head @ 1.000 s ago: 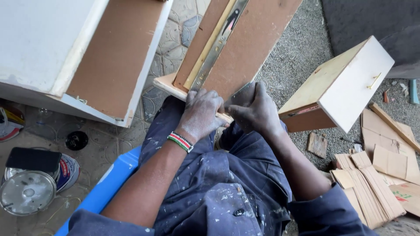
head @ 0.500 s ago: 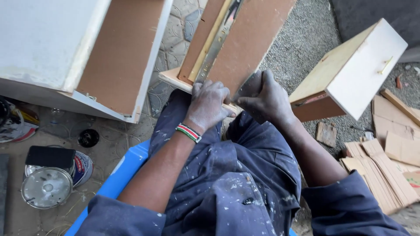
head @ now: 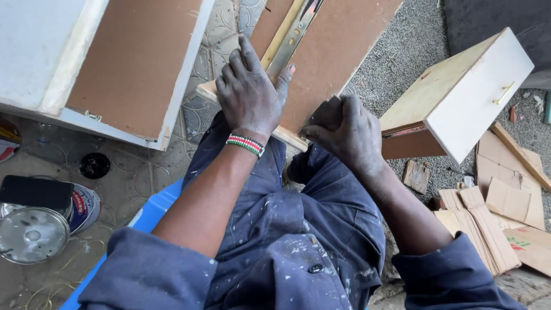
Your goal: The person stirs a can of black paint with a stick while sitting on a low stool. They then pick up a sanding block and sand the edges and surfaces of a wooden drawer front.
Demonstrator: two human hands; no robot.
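A brown board drawer panel (head: 338,46) with a pale wooden edge and a metal slide rail (head: 295,28) leans against my lap. My left hand (head: 249,92), with a beaded wristband, lies flat on the panel's lower end beside the rail, fingers spread. My right hand (head: 344,129) presses a dark piece of sandpaper (head: 321,112) against the panel's lower edge, fingers curled over it.
A white cabinet piece with a brown inside (head: 115,63) lies at the left. A white drawer with a gold handle (head: 465,97) stands on the gravel at the right. Cardboard scraps (head: 499,218) pile at the lower right. A paint tin (head: 34,229) and black phone (head: 34,192) sit at the lower left.
My left hand has slid up the panel and spread flat by the rail. My right hand has shifted down to the panel's lower edge with the sandpaper.
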